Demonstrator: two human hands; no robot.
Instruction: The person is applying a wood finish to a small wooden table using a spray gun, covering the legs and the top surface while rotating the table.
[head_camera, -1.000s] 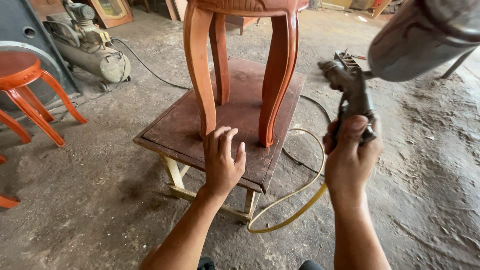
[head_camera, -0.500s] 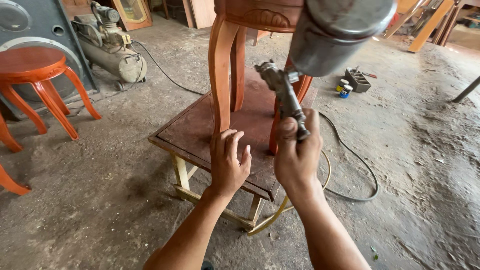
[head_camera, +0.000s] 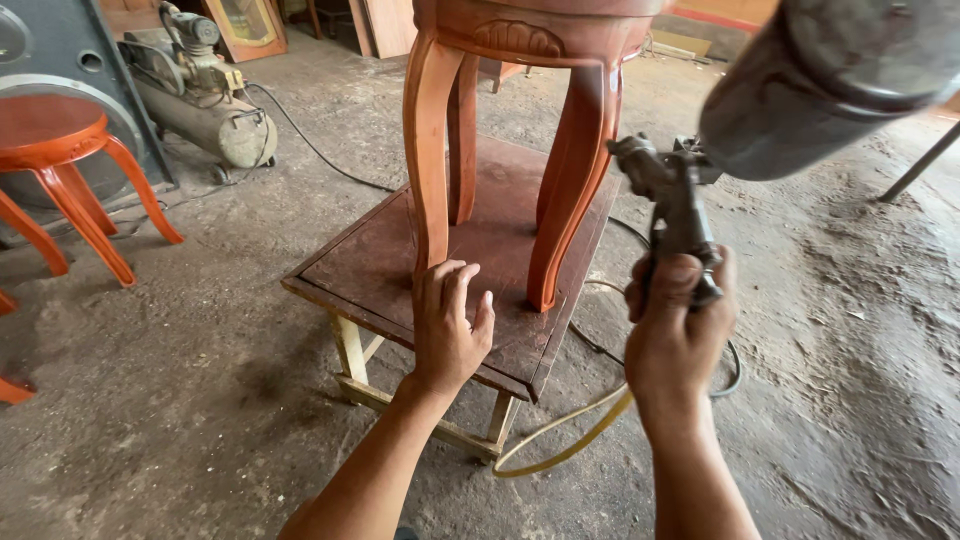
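Dusty concrete workshop floor (head_camera: 200, 400); our left hand (head_camera: 450, 325) flat, open on worn board (head_camera: 380, 260) beneath curved-leg stool (head_camera: 500, 120); right hand (head_camera: 675, 335) grips metal spray gun (head_camera: 680, 210).

Spray gun (head_camera: 672, 205) in right hand (head_camera: 678, 335) swung back right, clear of stool leg (head_camera: 572, 190)

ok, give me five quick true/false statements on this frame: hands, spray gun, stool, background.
1. The right hand grips a spray gun. True.
2. The left hand holds a brush. False: it rests flat on the square platform.
3. The carved stool stands on the platform. True.
4. The air compressor sits at far right. False: it is at upper left.
5. The yellow hose hangs from the ceiling. False: it lies on the floor under the platform.
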